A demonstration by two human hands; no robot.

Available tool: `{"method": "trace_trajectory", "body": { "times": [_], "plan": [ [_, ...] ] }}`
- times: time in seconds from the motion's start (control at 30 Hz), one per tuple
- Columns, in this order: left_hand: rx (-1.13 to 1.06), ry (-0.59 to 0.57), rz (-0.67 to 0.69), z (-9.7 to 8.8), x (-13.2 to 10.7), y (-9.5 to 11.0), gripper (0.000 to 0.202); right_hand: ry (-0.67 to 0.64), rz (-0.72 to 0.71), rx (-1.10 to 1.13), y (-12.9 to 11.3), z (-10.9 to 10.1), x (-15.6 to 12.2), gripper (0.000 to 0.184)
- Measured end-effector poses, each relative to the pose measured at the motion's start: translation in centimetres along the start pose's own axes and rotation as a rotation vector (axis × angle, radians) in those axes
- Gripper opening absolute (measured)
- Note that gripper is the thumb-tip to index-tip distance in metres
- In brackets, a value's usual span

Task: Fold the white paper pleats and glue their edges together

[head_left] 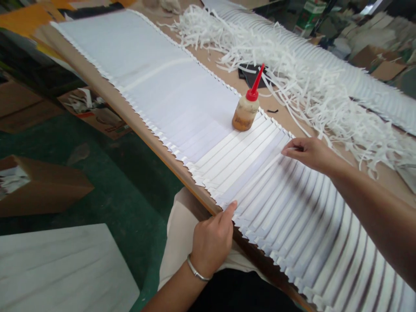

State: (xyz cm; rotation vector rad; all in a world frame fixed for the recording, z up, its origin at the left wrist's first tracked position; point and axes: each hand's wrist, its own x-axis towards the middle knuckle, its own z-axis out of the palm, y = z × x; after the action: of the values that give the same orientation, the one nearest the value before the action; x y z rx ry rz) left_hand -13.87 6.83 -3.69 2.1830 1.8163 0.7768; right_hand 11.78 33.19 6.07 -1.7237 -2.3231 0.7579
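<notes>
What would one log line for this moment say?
left hand: pinching near edge of pleated paper | right hand: fingers on a pleat at far edge | glue bottle: upright on paper | paper strips: heaped behind

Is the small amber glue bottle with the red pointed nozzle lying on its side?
No, the glue bottle stands upright on the white pleated paper sheet.
</notes>
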Motion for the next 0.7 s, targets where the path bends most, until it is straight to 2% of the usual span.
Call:
{"method": "trace_trajectory", "body": {
  "times": [0.2, 0.47, 0.7],
  "plan": [
    [-0.012, 0.022, 0.011, 0.0, 0.0, -0.2, 0.046, 0.056, 0.011, -0.035, -0.2, 1.6, 1.2, 0.021],
    [-0.018, 0.039, 0.029, 0.0, 0.0, -0.3, 0.045, 0.066, 0.001, -0.05, 0.0, 2.5, 1.4, 0.018],
    [-0.016, 0.05, 0.033, 0.0, -0.1, -0.3, 0.046, 0.131, -0.046, -0.077, 2.1, 1.8, 2.8, 0.019]
  ]
}}
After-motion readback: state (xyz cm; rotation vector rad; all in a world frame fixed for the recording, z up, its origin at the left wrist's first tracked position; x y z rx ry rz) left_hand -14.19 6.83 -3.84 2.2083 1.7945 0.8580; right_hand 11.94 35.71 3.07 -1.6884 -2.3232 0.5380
